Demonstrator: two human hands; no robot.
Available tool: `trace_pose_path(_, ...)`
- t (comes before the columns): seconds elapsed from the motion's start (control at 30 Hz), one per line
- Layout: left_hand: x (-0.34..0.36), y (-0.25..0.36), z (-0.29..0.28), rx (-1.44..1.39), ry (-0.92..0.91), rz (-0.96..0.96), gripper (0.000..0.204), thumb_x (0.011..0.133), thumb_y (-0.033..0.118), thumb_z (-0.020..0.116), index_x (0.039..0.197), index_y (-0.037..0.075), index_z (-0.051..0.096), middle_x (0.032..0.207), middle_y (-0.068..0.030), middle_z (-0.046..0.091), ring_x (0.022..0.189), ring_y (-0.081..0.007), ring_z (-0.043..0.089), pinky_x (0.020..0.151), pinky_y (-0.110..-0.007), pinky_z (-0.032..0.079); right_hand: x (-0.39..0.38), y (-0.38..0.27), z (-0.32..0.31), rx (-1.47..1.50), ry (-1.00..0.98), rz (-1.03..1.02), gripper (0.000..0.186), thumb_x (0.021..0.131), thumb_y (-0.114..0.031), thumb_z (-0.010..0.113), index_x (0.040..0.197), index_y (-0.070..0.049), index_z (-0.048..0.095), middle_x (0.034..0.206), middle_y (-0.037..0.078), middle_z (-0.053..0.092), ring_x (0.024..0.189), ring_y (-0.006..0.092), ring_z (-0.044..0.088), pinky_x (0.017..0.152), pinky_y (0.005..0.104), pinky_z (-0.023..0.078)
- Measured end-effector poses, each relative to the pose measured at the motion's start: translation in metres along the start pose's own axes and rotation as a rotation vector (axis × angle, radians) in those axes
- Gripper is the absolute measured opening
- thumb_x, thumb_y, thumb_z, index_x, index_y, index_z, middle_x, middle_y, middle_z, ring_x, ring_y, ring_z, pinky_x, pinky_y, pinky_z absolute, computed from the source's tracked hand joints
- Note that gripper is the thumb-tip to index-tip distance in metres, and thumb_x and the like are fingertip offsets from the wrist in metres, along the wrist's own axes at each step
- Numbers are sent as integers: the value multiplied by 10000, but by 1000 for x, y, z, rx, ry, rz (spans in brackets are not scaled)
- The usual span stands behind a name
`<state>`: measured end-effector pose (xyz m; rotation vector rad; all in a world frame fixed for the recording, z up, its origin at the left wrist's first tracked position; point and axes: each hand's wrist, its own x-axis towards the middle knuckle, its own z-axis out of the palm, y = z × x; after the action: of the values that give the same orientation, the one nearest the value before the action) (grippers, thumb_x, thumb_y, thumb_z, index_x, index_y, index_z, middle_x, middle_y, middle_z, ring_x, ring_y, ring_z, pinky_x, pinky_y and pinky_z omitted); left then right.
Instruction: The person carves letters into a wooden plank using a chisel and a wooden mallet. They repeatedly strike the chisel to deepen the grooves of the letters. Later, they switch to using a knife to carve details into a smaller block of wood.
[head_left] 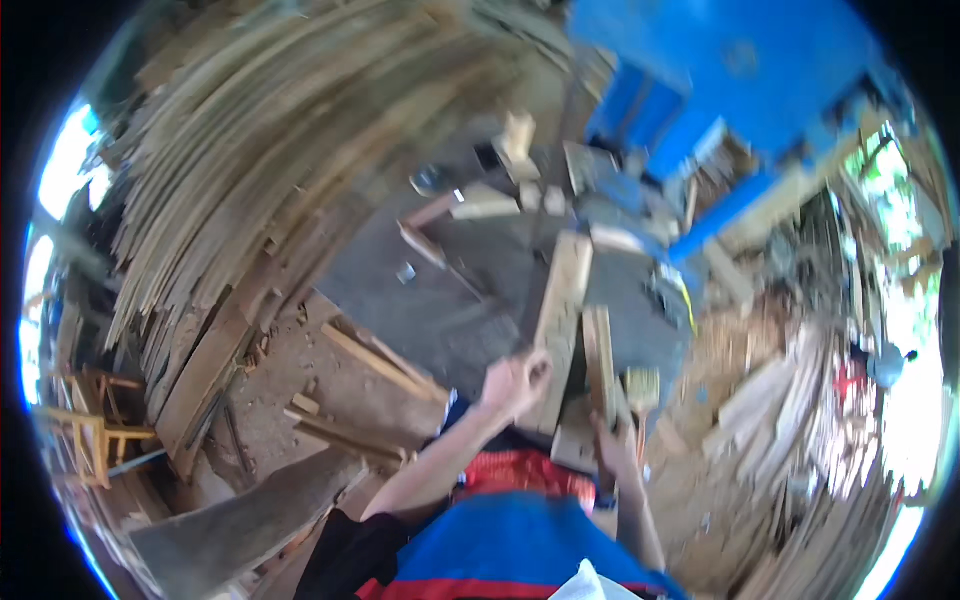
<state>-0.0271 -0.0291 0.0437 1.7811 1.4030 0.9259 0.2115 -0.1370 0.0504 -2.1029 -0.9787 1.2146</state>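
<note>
Grey table (375, 280) in a cluttered workshop, stacked planks (230, 170) at left, long board (564, 315) over the table, long axis pointing away, slightly right, left hand (513, 386) at its edge, grip unclear, right hand (618, 446) gripping the near end of a short stick (600, 355) angled slightly left.

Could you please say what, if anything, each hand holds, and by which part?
The right hand holds the shorter wooden piece near its lower end. The left hand is at the longer board's left edge; any grip is blurred.

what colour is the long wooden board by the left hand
The long, flat wooden board is pale tan; the head view shows it.
</note>
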Motion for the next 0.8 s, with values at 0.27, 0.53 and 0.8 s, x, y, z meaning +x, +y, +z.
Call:
trace_pose_path(0.27,-4,-4,-8,24,49,-28,419,916,176,777,1284,158,579,954,-35,795,673,-216,735,614,-372,569,-34,-13,-3,-20,72,-281,472,984,-396,712,1129,51,671,720,124,673,638,193,698,600,369,518)
trace_pose_path(0.53,14,-5,8,33,-18,17,430,954,147,733,1333,149,529,989,-39,802,637,-214,721,591,-368,563,-60,2,-8,47,-12,-39,445,981,-368,722,1107,56,676,684,103,654,584,172,653,563,352,506)
trace_pose_path(0.8,22,-4,11,62,-43,31,410,964,136,717,1333,146,539,984,-23,801,603,-205,712,573,-362,558,-61,12,-5,110,-38,-12,434,988,-356,721,1098,60,672,704,125,659,611,180,662,581,368,512)
